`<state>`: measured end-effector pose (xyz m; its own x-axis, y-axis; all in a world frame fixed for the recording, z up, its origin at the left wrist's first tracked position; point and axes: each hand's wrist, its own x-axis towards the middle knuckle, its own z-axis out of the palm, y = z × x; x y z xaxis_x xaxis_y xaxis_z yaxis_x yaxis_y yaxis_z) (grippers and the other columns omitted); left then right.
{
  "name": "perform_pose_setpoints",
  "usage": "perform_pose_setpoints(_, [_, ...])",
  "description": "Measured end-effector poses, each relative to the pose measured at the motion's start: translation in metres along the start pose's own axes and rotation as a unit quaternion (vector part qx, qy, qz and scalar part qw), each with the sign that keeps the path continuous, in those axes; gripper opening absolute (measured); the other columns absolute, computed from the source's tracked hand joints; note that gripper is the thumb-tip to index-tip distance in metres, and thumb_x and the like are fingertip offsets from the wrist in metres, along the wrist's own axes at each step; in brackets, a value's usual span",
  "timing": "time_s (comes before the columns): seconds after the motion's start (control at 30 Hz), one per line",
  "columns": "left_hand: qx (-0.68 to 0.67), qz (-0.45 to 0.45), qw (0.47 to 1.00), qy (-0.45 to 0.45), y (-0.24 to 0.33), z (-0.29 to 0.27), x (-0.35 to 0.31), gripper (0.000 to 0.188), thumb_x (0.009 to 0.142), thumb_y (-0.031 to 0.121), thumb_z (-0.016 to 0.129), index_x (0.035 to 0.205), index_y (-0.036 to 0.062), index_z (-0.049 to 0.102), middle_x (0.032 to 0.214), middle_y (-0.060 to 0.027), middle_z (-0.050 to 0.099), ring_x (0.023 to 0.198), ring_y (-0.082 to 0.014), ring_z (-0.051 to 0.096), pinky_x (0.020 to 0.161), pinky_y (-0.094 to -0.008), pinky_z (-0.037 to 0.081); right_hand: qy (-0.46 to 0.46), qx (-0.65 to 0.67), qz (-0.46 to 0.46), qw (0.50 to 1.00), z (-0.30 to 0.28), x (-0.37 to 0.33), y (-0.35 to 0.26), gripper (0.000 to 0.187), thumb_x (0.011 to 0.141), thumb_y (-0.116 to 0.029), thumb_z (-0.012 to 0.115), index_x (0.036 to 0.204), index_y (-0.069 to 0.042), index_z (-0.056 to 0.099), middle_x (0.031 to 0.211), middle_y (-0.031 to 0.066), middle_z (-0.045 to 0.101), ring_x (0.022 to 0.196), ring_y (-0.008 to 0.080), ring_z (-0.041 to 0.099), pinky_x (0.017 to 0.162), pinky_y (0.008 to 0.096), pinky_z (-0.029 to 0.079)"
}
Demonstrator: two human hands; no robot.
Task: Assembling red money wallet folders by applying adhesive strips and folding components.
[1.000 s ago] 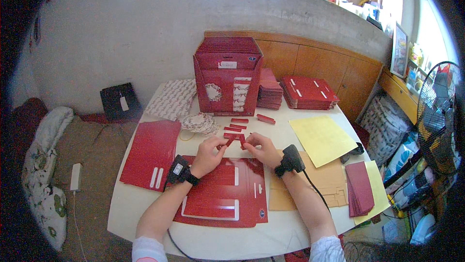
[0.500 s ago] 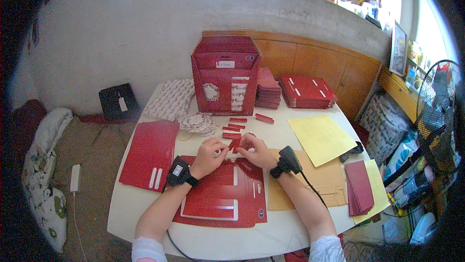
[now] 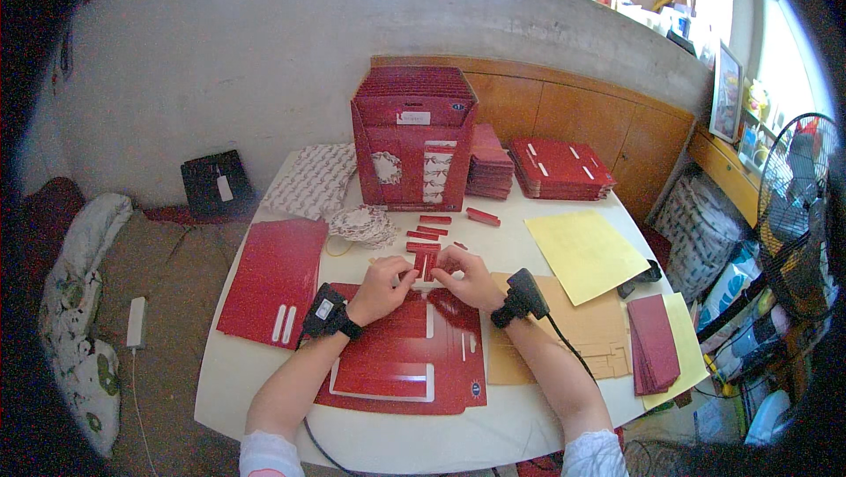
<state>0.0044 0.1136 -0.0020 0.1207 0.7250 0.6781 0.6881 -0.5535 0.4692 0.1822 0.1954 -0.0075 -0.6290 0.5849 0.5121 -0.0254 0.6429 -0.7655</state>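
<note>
My left hand [image 3: 382, 290] and my right hand [image 3: 471, 283] meet over the middle of the table. Between their fingertips is a small red card piece [image 3: 426, 264], its two sides pinched one by each hand. Just beyond it lie several small red card strips [image 3: 426, 234], with another red strip [image 3: 482, 217] farther right. Under my wrists, a flat red printed card sheet [image 3: 397, 349] with white-edged slots lies on the table. A black band with a small box sits on each wrist.
On the white table [image 3: 370, 442] stand a tall red display box [image 3: 410, 151], red card stacks [image 3: 564, 168] and a red sheet pile [image 3: 275, 279]. White lacy paper [image 3: 363, 226], yellow sheets [image 3: 586, 252], tan cardboard [image 3: 564, 327] and dark red strips [image 3: 652, 345] lie around. A fan [image 3: 793, 186] stands at right.
My fingertips have drawn slightly apart, and the small red piece now shows flatter and more squarely between them. The other items on the table stay where they were.
</note>
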Motion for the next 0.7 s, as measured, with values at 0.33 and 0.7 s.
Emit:
perform_pose_setpoints(0.33, [-0.045,0.000,0.998,-0.048,-0.003,0.003,-0.002,0.010,0.079,0.009,0.060,0.078,-0.0015,0.059,0.072,-0.0164,0.058,0.069,-0.0302,0.056,0.063,-0.0371,0.043,-0.015,-0.006,-0.001,1.000,0.003,-0.002,-0.006,0.011,0.082,-0.010,0.061,0.087,-0.001,0.056,0.077,0.0085,0.061,0.070,0.0124,0.059,0.062,0.0284,0.049])
perform_pose_setpoints(0.7, [-0.020,0.022,0.996,-0.079,-0.003,0.000,-0.003,0.010,0.081,0.011,0.060,0.081,0.0016,0.063,0.078,-0.0131,0.061,0.075,-0.0289,0.059,0.068,-0.0358,0.046,0.001,-0.036,-0.005,0.999,0.005,-0.001,-0.008,0.015,0.081,-0.014,0.063,0.088,-0.002,0.056,0.080,0.0077,0.060,0.072,0.0145,0.058,0.063,0.0290,0.048])
